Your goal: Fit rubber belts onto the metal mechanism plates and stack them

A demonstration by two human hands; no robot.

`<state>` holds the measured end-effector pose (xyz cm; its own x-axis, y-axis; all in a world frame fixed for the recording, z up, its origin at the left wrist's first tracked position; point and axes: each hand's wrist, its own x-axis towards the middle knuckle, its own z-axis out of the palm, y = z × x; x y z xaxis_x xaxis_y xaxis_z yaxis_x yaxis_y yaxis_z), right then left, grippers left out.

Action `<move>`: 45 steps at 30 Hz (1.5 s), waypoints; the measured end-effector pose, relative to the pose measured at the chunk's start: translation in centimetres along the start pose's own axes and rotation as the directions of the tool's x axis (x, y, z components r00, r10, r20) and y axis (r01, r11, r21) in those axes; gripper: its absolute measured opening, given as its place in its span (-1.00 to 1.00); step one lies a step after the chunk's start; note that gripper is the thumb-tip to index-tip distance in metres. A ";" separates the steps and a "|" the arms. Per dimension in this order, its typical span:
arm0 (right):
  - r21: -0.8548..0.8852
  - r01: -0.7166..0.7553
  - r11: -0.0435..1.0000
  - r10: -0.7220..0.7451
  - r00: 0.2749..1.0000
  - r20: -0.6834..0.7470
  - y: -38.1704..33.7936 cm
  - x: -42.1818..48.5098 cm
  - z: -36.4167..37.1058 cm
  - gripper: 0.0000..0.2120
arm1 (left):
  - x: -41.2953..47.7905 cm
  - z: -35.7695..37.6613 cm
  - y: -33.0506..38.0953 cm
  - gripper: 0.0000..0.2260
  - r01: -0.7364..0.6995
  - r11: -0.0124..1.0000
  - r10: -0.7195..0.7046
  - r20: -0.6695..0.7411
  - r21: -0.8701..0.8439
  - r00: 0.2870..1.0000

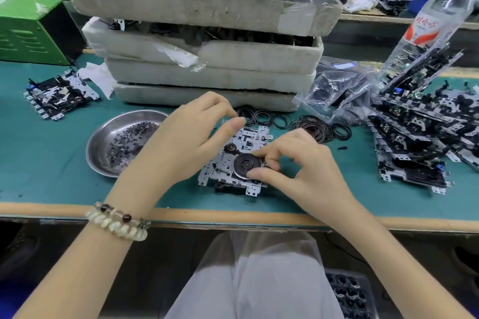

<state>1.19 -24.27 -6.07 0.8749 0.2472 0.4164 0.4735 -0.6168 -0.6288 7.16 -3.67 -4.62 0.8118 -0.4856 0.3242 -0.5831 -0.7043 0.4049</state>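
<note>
A metal mechanism plate [248,141] with a round black flywheel [245,164] lies on the green mat at the table's middle. My right hand [305,166] has thumb and forefinger pinched at the flywheel's right rim; whether a belt is between them is too fine to see. Above the plate's left side, my left hand [191,140] hovers with fingers curled and thumb pointing right, holding nothing that I can see. Loose black rubber belts [308,125] lie in a heap just behind the plate. A large stack of mechanism plates [420,137] fills the right side.
A steel bowl [103,134] of small washers sits left of the plate. Stacked foam trays [207,59] stand behind. A small pile of plates [59,94] lies far left beside a green box [28,28]. A plastic bottle [435,15] and a parts bag [337,88] are at the right.
</note>
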 end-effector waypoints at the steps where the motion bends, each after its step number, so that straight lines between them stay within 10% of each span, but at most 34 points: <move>1: -0.002 -0.012 1.000 0.012 1.000 -0.014 0.1 -0.1 -0.1 -0.66 | 0.3 0.2 0.3 -0.46 -0.001 1.000 0.000 0.038 0.025 0.999; 6: -0.101 -0.019 0.995 0.007 0.993 -0.121 0.9 -0.3 -1.2 -0.65 | 0.5 -0.3 1.3 -0.33 0.060 0.935 -0.065 0.003 0.351 0.998; 17: -0.147 -0.172 0.974 0.118 0.941 -0.318 1.4 -1.4 -0.1 -0.69 | 2.1 1.9 4.9 -0.89 0.248 0.967 -0.248 0.007 -0.049 0.969; 45: -0.464 -0.051 0.885 0.076 0.996 0.035 -1.7 -4.0 -0.4 -0.62 | 3.1 2.5 4.5 -0.90 0.295 0.946 -0.286 0.083 -0.133 0.955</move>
<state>-3.20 -24.46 -6.42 0.9114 0.2259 0.3439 0.3272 -0.9047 -0.2729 7.16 -9.67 -3.92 0.9442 -0.3056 0.1230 -0.3169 -0.7410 0.5921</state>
